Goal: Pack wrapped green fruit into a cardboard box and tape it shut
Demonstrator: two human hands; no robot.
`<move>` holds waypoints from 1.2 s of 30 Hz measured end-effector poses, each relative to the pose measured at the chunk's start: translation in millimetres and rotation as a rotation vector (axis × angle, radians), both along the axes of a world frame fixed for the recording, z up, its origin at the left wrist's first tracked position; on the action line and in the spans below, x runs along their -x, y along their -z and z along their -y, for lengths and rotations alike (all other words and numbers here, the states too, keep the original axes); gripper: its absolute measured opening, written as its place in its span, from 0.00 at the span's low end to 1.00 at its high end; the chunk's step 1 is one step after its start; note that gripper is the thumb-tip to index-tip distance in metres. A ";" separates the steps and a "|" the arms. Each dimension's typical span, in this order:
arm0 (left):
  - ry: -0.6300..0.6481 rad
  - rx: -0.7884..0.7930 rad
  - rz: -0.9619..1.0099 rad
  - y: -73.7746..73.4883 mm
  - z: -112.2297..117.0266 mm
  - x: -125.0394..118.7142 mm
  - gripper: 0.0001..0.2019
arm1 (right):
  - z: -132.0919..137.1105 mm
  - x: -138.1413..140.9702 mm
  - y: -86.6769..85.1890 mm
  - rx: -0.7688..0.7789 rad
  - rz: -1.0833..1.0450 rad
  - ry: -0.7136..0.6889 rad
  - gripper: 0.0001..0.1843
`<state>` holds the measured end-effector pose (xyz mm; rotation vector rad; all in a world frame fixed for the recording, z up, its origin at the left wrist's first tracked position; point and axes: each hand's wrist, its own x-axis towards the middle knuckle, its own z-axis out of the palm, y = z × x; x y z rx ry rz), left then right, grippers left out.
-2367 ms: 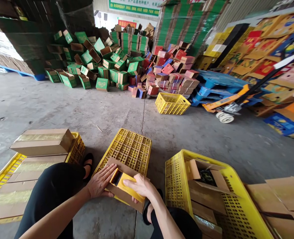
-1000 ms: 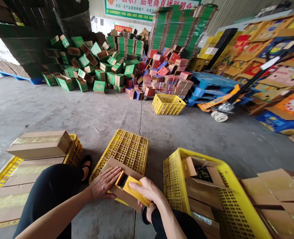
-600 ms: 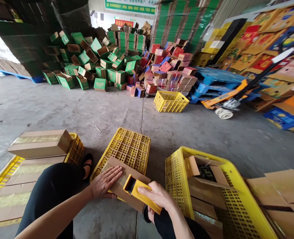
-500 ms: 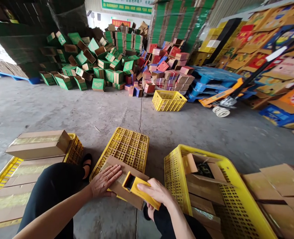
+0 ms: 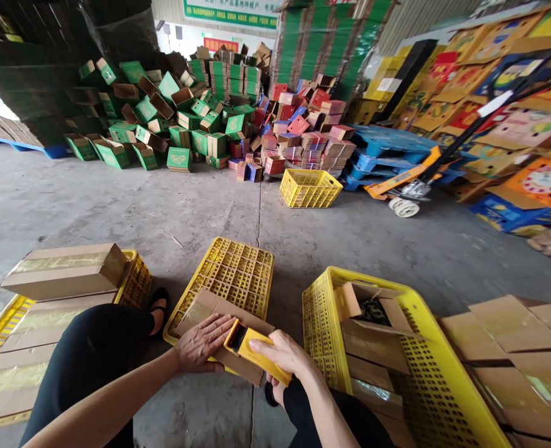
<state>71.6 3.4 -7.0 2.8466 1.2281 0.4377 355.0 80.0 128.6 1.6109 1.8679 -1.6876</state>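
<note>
A brown cardboard box (image 5: 205, 303) lies across an upturned yellow plastic crate (image 5: 241, 261) in front of me. Flat on the box's top, with fingers stretched, rests my left hand (image 5: 205, 342). My right hand (image 5: 282, 354) is wrapped round a yellow tape dispenser (image 5: 268, 364), whose dark front end sits against the box close to my left fingertips. The tape itself is hard to make out under the dispenser. Part of the box's near side is hidden by my hands.
At left, a crate (image 5: 138, 280) holds taped boxes (image 5: 65, 264). Another yellow crate (image 5: 313, 323) at right contains boxes, one open (image 5: 373, 311) with something dark inside. More cartons (image 5: 513, 330) lie far right. Beyond are a small crate (image 5: 310, 190), pallet jack (image 5: 403, 177) and piled green boxes (image 5: 180, 158).
My left hand has slid slightly right along the box, nearer the tape dispenser. My right hand still grips the dispenser at about the same spot. The whole view has shifted a little.
</note>
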 end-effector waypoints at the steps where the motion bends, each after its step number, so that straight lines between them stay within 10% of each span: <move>1: -0.007 -0.006 0.001 0.9 -0.2 -0.9 0.53 | -0.2 0.0 0.7 0.000 0.010 -0.005 0.20; 36: -0.019 0.048 -0.048 5.6 -2.8 8.7 0.48 | 0.7 -16.4 -10.5 0.085 0.053 -0.022 0.23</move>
